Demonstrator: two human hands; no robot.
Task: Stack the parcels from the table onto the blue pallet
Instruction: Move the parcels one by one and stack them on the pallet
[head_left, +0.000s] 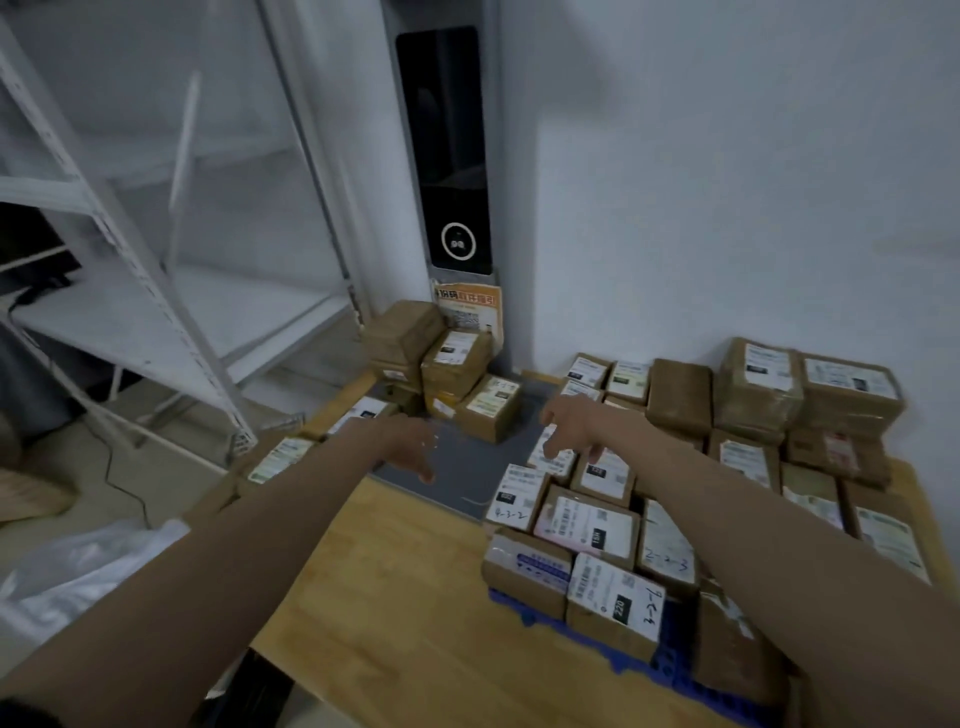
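Already many parcels (613, 597) crowd the blue pallet (670, 670); a stack (441, 364) waits at the table's (395, 587) far edge. Left hand (410, 447) and right hand (571, 421) reach spread, holding nothing.

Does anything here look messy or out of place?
Yes, a little. The stack by the wall is crooked, its boxes turned at different angles, and one box beside it sits skewed on the grey mat. Nothing looks spilled or torn. Both hands are empty.
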